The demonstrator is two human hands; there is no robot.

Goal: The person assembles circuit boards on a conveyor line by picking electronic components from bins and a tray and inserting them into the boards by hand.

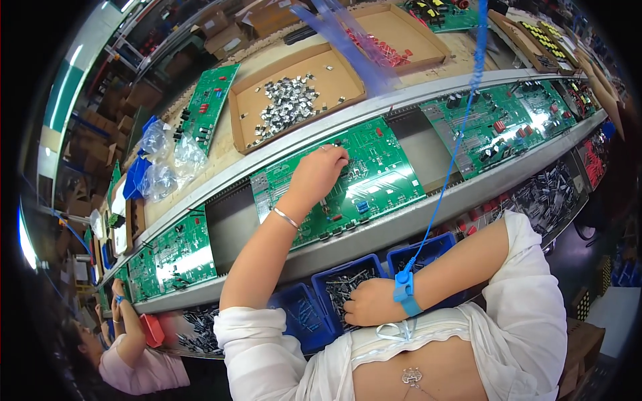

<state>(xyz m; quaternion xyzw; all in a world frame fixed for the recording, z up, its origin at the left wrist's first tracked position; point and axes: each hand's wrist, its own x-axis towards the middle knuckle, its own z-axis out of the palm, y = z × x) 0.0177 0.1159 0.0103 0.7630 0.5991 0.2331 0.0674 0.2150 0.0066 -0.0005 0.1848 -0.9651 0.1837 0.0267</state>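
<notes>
My left hand [322, 168] is over the far middle part of a green circuit board [391, 164], its fingers closed in a pinch. Whatever lies between those fingertips is too small and hidden to name. A small dark part stands on the board by the fingers. My right hand [373, 302] reaches into a blue bin [322, 277] of loose dark components with metal leads [348, 284]. Its fingers are curled and pressed together, with their tips hidden among the parts. Around my right wrist is a blue strap [404, 294] with a cord.
The blue coiled cord [461, 134] runs up across the metal conveyor rail [281, 262]. More boards [498, 127] sit along the line. Beyond it are a cardboard tray [251, 117] of silvery parts and clear plastic bags [158, 160]. At left a co-worker [144, 361] handles another board.
</notes>
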